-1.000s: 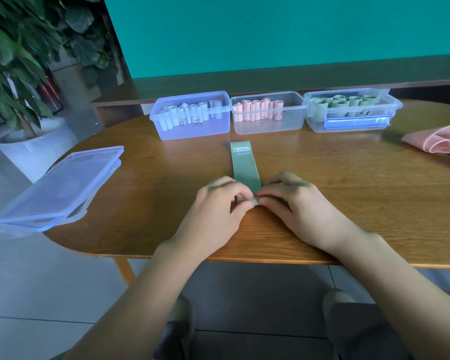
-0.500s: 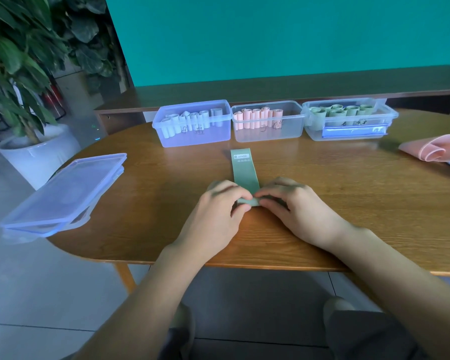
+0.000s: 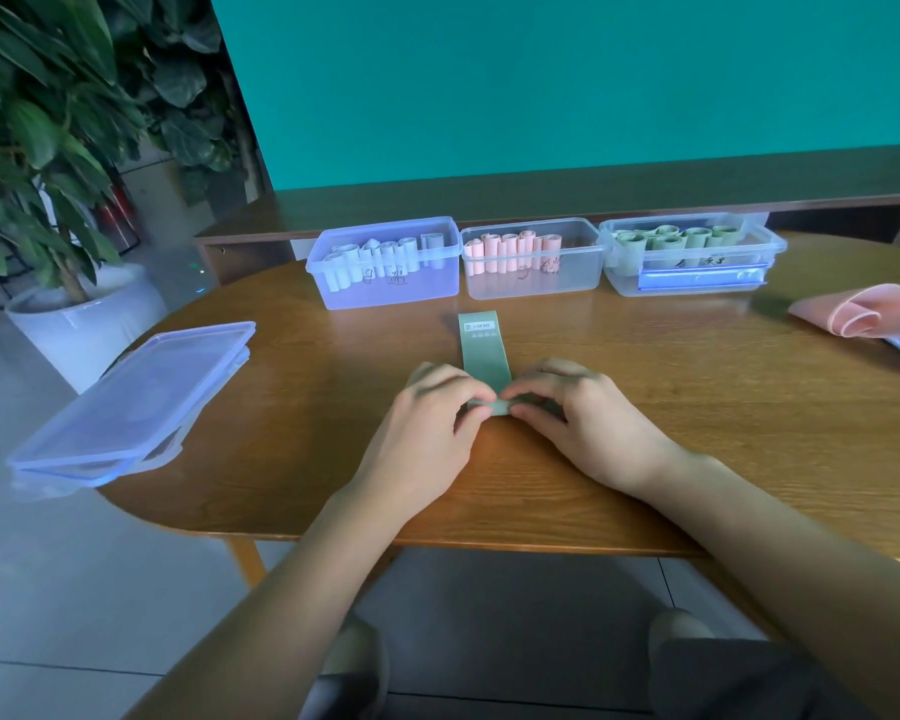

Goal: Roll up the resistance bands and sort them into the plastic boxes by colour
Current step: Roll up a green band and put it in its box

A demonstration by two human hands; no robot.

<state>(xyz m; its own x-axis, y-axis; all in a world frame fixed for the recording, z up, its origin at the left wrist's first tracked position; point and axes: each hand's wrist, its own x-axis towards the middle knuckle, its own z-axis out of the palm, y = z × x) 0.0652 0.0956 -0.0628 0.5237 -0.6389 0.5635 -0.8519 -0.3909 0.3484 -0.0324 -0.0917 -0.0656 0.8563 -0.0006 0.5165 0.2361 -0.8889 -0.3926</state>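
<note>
Pinching the near end of a green resistance band (image 3: 484,350), the left hand (image 3: 427,428) and the right hand (image 3: 583,423) meet fingertip to fingertip on the wooden counter (image 3: 697,407). Each grip is narrow, with fingers and thumb curled round a small roll of band at that end. The fingers hide most of the roll, so how many turns it has cannot be told. The rest of the band lies flat and straight, running away from the hands, with a small label at its far end; the words on it are too small to read.

Beyond the hands stand three clear plastic boxes in a row. The left box (image 3: 385,288) holds pale grey-blue rolls, the middle box (image 3: 531,278) holds pink rolls, and the right box (image 3: 692,275) holds green rolls. The rolls crowd together, so a sure count is hard. Dark marks on the box fronts cannot be read.

Far to the right of the right hand lies one loose pink band (image 3: 863,309), folded in a loop, with a blue-grey thing beside it cut off by the picture edge. Far to the left of the left hand, a stack of clear lids (image 3: 131,402) hangs over the counter edge; two or three, it is hard to say. One potted plant (image 3: 48,148) stands on the floor past them, cut off at the top.
</note>
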